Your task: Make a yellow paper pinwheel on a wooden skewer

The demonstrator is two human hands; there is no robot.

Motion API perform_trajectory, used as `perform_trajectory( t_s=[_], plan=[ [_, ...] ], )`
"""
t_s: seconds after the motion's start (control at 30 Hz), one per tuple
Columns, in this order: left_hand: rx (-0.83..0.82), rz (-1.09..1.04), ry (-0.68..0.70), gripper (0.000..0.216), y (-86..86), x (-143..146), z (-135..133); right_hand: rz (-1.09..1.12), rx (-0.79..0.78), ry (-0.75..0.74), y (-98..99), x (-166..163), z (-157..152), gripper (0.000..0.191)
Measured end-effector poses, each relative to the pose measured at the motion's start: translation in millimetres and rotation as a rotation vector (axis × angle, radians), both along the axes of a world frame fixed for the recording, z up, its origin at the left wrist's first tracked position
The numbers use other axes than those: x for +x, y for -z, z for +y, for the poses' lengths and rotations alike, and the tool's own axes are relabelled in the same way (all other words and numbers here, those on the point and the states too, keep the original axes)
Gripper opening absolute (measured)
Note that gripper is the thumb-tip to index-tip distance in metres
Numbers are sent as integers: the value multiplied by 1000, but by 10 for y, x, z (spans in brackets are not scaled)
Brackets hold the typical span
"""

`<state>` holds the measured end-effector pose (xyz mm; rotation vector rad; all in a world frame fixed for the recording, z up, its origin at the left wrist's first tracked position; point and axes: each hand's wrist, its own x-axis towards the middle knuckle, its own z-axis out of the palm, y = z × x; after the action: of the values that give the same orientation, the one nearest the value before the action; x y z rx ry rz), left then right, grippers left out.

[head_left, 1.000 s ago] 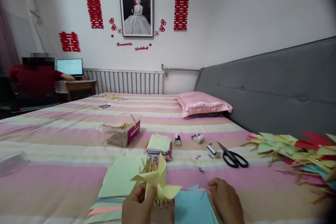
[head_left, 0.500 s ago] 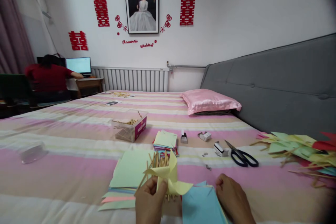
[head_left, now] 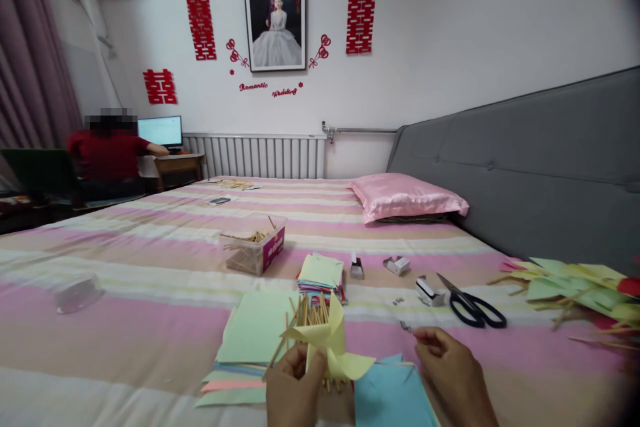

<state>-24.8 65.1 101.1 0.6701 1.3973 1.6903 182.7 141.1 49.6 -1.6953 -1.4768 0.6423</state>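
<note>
Left hand pinches a yellow paper pinwheel plus a bunch of wooden sticks over the paper sheets. Right hand looks to be pinching a tiny metal bit (too small to tell), near the scissors on the striped bed.

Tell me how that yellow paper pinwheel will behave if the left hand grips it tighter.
The yellow paper pinwheel looks thin and folded, so its curled blades would probably crease or flatten under pressure. It seems very light and floppy; the left hand pinches it easily. It is unlikely to slip.
</note>
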Motion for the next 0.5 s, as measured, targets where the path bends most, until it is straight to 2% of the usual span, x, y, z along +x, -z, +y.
perform_trajectory(
  t_s=[0.23,0.33,0.5],
  plan=[
    [-3,23,-12,16,38,-11,6,157,120,-224,16,-124,-9,15],
    [2,22,-5,17,20,-7,-2,112,153,-324,-35,-225,-20,12],
    [15,10,6,16,8,-5,-5,-26,173,-348,4,-289,3,17]
  ],
)
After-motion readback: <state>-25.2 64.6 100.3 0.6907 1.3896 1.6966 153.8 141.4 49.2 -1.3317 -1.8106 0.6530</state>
